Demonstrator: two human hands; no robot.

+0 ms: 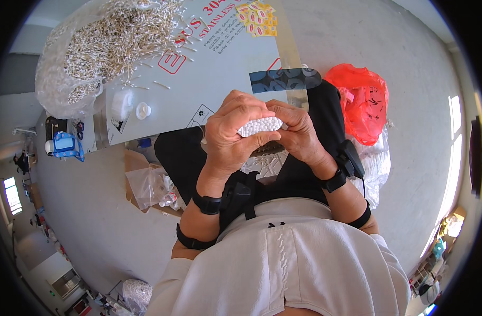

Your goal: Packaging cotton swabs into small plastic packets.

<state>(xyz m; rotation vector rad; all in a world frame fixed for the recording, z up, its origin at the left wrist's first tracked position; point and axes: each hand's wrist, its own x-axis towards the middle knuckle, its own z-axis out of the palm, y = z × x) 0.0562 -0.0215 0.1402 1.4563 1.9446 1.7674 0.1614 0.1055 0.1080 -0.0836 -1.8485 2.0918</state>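
A tight bundle of cotton swabs (260, 126) is held above my lap, just past the table's near edge, with its white cotton tips facing up toward me. My left hand (235, 126) wraps round the left side of the bundle, its thumb along the near side and its fingers over the far side. At the right end, my right hand (299, 131) is closed on the same bundle with fingers and thumb. The lower part of the swabs is hidden by my hands.
A large clear bag spills a heap of loose cotton swabs (119, 42) across the table (198, 79). Small yellow labels (257, 18) lie at the far right. A white round lid (143, 110) sits at left. A red plastic bag (359, 102) and a cardboard box (135, 179) flank my legs.
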